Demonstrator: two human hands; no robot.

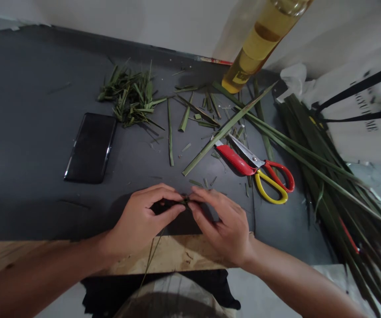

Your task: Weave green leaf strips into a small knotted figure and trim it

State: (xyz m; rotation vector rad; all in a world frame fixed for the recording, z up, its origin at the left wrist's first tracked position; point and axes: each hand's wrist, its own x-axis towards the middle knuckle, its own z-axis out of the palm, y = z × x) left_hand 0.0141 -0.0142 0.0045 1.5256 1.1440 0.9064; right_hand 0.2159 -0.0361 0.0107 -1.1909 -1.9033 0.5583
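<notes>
My left hand (144,214) and my right hand (222,218) meet near the front edge of the grey table. Thumbs and fingertips of both pinch a small dark green leaf piece (185,201), mostly hidden by the fingers. From below my left hand, thin green strands (151,256) hang over the wooden edge. Beyond my right hand lie scissors (260,163) with one red and one yellow handle, and a red-handled cutter (235,159) touches them. Cut leaf strips (203,148) and small scraps are scattered just past the fingers.
A black phone (91,148) lies at the left, beside a heap of cut leaf pieces (132,95). A bottle of yellow liquid (257,48) stands at the back. Long green leaves (339,198) cover the right side, near a white bag (366,106) with black straps.
</notes>
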